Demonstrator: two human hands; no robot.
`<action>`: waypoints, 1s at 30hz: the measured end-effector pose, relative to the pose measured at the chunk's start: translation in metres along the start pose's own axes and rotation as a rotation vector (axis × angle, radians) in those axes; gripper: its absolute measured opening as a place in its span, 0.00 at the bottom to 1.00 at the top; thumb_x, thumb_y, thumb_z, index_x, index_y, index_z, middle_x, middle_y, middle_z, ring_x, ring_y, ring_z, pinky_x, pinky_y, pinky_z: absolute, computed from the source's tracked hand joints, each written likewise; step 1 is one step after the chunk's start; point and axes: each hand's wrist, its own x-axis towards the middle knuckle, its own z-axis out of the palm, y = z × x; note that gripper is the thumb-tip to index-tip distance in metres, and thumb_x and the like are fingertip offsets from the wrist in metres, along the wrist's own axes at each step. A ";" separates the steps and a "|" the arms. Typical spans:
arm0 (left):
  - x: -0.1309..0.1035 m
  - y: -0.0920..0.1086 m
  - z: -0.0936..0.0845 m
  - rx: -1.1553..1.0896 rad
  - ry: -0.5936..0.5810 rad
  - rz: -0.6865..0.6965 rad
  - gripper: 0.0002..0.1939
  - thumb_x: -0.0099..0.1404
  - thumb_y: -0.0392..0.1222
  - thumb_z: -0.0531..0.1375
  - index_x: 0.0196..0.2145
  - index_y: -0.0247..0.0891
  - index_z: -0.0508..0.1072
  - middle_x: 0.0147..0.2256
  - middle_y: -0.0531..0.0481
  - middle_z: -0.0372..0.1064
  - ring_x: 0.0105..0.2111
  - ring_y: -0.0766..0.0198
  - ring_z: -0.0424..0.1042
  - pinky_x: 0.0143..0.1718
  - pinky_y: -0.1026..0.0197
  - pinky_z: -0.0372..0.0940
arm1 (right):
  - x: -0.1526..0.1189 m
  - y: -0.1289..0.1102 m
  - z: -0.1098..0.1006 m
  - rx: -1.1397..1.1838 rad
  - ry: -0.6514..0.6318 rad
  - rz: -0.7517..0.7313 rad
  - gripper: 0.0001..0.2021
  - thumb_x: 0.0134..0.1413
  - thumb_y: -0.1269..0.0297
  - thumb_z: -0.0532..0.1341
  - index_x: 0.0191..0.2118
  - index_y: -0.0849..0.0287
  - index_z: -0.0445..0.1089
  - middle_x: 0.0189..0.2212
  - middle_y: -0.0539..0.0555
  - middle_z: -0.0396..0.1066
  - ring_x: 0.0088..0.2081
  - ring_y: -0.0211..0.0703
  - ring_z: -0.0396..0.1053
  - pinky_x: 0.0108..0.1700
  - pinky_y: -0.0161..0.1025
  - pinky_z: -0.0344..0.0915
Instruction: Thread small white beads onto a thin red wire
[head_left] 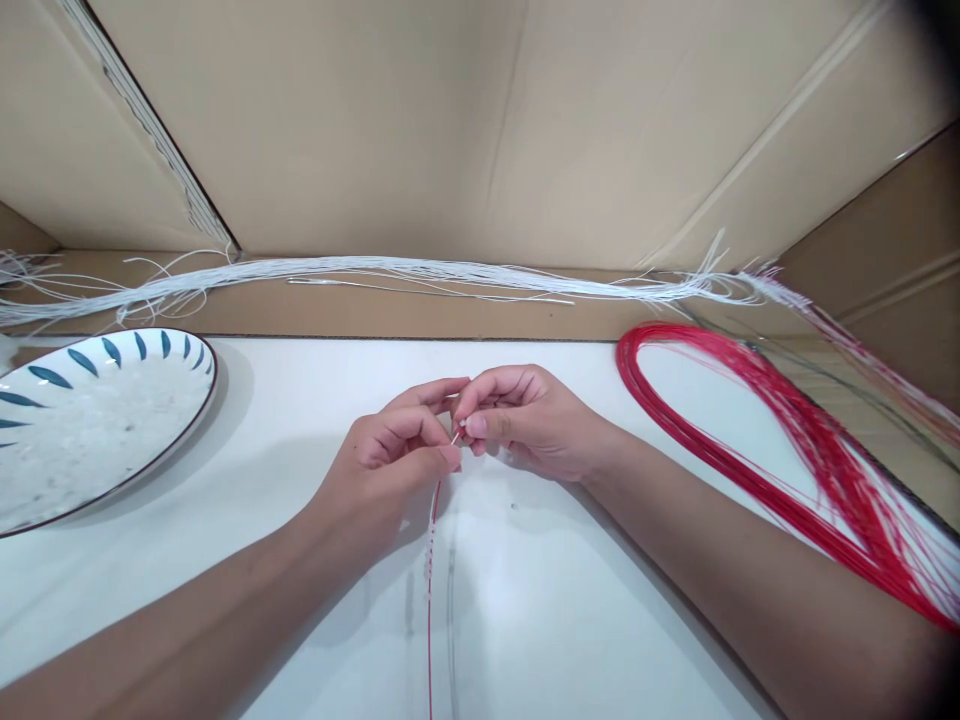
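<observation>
Near the middle of the white table, my two hands meet fingertip to fingertip. My left hand [405,450] pinches a thin red cord [430,620] close to its upper end, and the rest hangs down toward me. Several small clear beads [430,560] sit along the cord below that hand. Between the thumb and index finger of my right hand [517,415] is a tiny whitish bead [463,424] at the cord's tip. Whether the tip passes through this bead I cannot tell.
At the left stands an oval plate [161,455] with blue leaf marks, holding many small clear beads. A looped bundle of red cords [675,420] lies at the right. Long white cords [420,268] stretch along the cardboard ledge [450,318] at the back. Cardboard walls [375,120] enclose the table.
</observation>
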 end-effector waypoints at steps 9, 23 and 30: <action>0.001 0.000 0.001 0.012 0.015 -0.004 0.10 0.57 0.38 0.66 0.19 0.41 0.76 0.58 0.47 0.72 0.63 0.38 0.64 0.57 0.40 0.62 | 0.000 -0.001 0.002 -0.017 -0.005 -0.008 0.08 0.49 0.66 0.77 0.32 0.61 0.80 0.25 0.50 0.78 0.27 0.33 0.73 0.33 0.33 0.73; 0.000 0.002 0.002 0.000 0.015 0.003 0.09 0.57 0.38 0.66 0.20 0.41 0.76 0.58 0.48 0.72 0.60 0.40 0.67 0.58 0.40 0.61 | 0.000 0.001 0.000 -0.037 -0.031 -0.042 0.04 0.53 0.67 0.75 0.34 0.60 0.83 0.27 0.50 0.78 0.28 0.31 0.74 0.35 0.30 0.73; 0.000 0.000 0.001 0.000 -0.003 0.019 0.10 0.59 0.37 0.66 0.20 0.41 0.75 0.56 0.47 0.73 0.63 0.40 0.64 0.57 0.43 0.62 | -0.001 0.000 0.001 -0.007 -0.021 -0.016 0.06 0.52 0.65 0.76 0.34 0.60 0.82 0.27 0.50 0.79 0.27 0.31 0.74 0.34 0.29 0.73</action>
